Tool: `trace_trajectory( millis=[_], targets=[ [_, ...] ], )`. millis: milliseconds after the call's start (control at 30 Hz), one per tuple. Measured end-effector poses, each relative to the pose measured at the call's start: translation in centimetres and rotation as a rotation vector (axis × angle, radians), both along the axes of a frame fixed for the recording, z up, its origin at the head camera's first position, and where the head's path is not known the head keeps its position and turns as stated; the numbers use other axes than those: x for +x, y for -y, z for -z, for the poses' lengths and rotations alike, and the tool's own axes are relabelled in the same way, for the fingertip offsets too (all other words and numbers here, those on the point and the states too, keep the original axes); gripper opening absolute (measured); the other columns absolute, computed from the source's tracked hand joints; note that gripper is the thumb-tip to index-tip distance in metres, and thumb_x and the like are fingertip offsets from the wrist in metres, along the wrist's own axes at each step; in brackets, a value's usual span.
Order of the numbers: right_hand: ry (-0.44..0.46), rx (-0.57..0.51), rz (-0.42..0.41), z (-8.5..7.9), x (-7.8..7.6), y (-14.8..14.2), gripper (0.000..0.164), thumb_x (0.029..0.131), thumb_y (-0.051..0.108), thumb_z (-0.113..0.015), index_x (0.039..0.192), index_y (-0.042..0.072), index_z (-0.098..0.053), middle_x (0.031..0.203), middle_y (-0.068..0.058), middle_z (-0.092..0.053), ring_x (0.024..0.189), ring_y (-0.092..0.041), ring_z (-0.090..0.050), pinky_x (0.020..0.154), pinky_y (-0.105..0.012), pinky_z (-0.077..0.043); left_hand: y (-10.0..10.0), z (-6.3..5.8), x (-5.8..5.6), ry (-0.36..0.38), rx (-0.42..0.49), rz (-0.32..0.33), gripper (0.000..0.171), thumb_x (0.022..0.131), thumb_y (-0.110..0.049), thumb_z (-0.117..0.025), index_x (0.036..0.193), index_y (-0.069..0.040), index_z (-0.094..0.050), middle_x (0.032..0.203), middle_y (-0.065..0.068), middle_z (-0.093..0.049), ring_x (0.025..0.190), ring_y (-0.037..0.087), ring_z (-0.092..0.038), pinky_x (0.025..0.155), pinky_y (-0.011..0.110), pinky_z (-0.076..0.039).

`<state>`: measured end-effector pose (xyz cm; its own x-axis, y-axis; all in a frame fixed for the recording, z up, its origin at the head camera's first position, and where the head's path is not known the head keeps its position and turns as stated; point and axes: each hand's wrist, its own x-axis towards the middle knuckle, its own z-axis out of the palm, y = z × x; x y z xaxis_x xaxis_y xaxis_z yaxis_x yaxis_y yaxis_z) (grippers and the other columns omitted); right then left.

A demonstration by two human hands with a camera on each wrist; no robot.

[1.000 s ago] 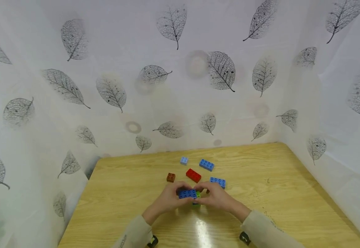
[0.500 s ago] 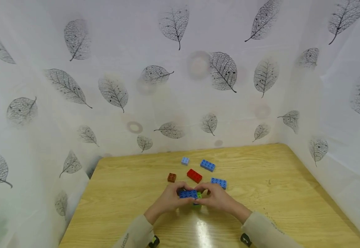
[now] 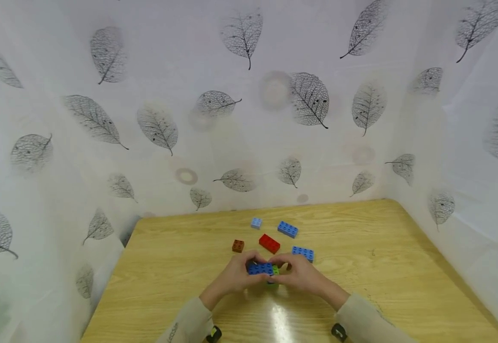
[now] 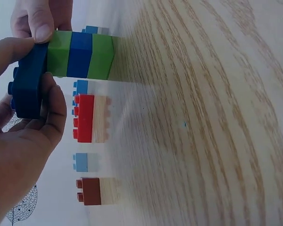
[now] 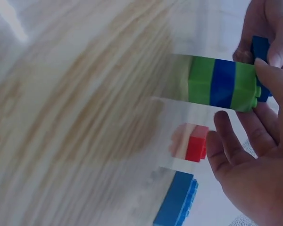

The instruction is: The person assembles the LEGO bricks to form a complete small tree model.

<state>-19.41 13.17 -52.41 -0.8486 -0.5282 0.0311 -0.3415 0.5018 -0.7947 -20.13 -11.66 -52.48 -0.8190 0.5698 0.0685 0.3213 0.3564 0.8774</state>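
Observation:
A stack of toy building bricks [image 5: 222, 84], green, blue and green, stands upright on the table between the two hands. On its top lies a long dark blue brick [image 4: 29, 87] that overhangs toward the left. My left hand [image 3: 233, 276] grips that blue brick between thumb and fingers, with its studs facing up. My right hand [image 3: 300, 274] pinches the top of the stack, its fingertips at the upper green brick and near the blue brick's end. In the head view the fingers hide most of the stack.
Beyond the hands lie a red brick [image 3: 269, 243], a brown brick [image 3: 238, 246], a small light blue brick [image 3: 256, 223] and two longer blue bricks, one far [image 3: 288, 229] and one near the right hand [image 3: 303, 253]. A leaf-patterned curtain [image 3: 249, 143] surrounds the wooden table [image 3: 167, 267].
Both hands keep their hold on the bricks with hardly any movement. The whole head view has shifted slightly; the loose bricks lie as before.

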Motion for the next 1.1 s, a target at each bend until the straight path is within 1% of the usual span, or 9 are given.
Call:
trace_trajectory(
  millis=[67,167,333,467,533,600,833,1000,1100],
  targets=[
    [0.010,0.002,0.008,-0.3,0.0,-0.3,0.045,0.093,0.041,-0.081,0.131,0.019,-0.072,0.126,0.003,-0.074,0.110,-0.021,-0.065,0.088,-0.032,-0.055,0.0,0.1,0.0,-0.001,-0.003,0.002,0.028,0.096,-0.029,-0.080,0.119,-0.015,-0.070,0.115,0.002,-0.071,0.097,0.010,-0.061,0.085,0.024,-0.052],
    [0.012,-0.016,0.031,-0.7,-0.2,-1.0,0.049,0.092,0.041,-0.082,0.133,0.015,-0.071,0.128,-0.003,-0.074,0.112,-0.025,-0.066,0.090,-0.033,-0.055,0.0,0.0,0.0,0.001,-0.017,-0.012,0.030,0.095,-0.030,-0.080,0.119,-0.017,-0.070,0.115,0.000,-0.071,0.098,0.009,-0.062,0.087,0.024,-0.052],
    [-0.049,-0.056,0.128,-1.2,-1.0,-2.9,0.050,0.095,0.036,-0.080,0.134,0.007,-0.070,0.129,-0.014,-0.073,0.112,-0.033,-0.067,0.090,-0.034,-0.057,-0.1,-0.1,-0.1,0.028,-0.035,-0.035,0.034,0.094,-0.032,-0.081,0.123,-0.018,-0.071,0.119,-0.003,-0.072,0.103,0.009,-0.062,0.093,0.026,-0.051],
    [-0.109,-0.036,0.204,-0.9,-1.6,-4.3,0.046,0.096,0.031,-0.079,0.134,0.006,-0.069,0.130,-0.015,-0.072,0.113,-0.033,-0.067,0.092,-0.042,-0.058,-0.1,-0.1,0.0,0.051,-0.044,-0.046,0.035,0.094,-0.034,-0.081,0.124,-0.019,-0.071,0.121,-0.005,-0.072,0.106,0.009,-0.061,0.095,0.027,-0.050],
    [-0.139,-0.010,0.235,-0.7,-1.8,-4.8,0.045,0.096,0.029,-0.080,0.134,0.007,-0.069,0.131,-0.014,-0.071,0.115,-0.033,-0.067,0.094,-0.047,-0.057,-0.1,0.0,0.0,0.043,-0.042,-0.046,0.034,0.093,-0.033,-0.081,0.123,-0.020,-0.072,0.121,-0.004,-0.072,0.106,0.009,-0.062,0.095,0.027,-0.050],
    [-0.155,0.010,0.255,-0.5,-2.0,-5.3,0.046,0.095,0.028,-0.080,0.134,0.007,-0.069,0.132,-0.013,-0.071,0.117,-0.034,-0.066,0.094,-0.050,-0.056,-0.2,0.0,0.1,0.036,-0.038,-0.048,0.033,0.093,-0.032,-0.082,0.122,-0.020,-0.072,0.122,-0.003,-0.072,0.106,0.010,-0.062,0.095,0.027,-0.050],
    [-0.142,0.037,0.288,0.5,-2.5,-6.6,0.047,0.094,0.028,-0.081,0.135,0.006,-0.068,0.134,-0.011,-0.070,0.120,-0.037,-0.064,0.096,-0.050,-0.055,-0.3,0.1,0.1,0.037,-0.034,-0.057,0.031,0.093,-0.029,-0.083,0.120,-0.020,-0.073,0.120,-0.003,-0.073,0.105,0.011,-0.062,0.094,0.026,-0.050],
    [-0.123,0.044,0.293,1.1,-2.7,-7.2,0.049,0.093,0.027,-0.083,0.134,0.006,-0.069,0.130,-0.011,-0.071,0.118,-0.035,-0.065,0.094,-0.046,-0.056,-0.3,0.1,0.1,0.043,-0.043,-0.055,0.031,0.093,-0.029,-0.082,0.121,-0.020,-0.072,0.120,-0.003,-0.072,0.106,0.011,-0.062,0.094,0.026,-0.051],
    [-0.107,0.043,0.297,1.5,-2.9,-7.4,0.051,0.091,0.028,-0.084,0.134,0.006,-0.069,0.131,-0.012,-0.070,0.118,-0.034,-0.065,0.095,-0.047,-0.056,-0.3,0.0,0.2,0.041,-0.042,-0.056,0.032,0.093,-0.029,-0.082,0.122,-0.019,-0.072,0.121,-0.003,-0.072,0.107,0.011,-0.063,0.095,0.026,-0.051]
  ],
)
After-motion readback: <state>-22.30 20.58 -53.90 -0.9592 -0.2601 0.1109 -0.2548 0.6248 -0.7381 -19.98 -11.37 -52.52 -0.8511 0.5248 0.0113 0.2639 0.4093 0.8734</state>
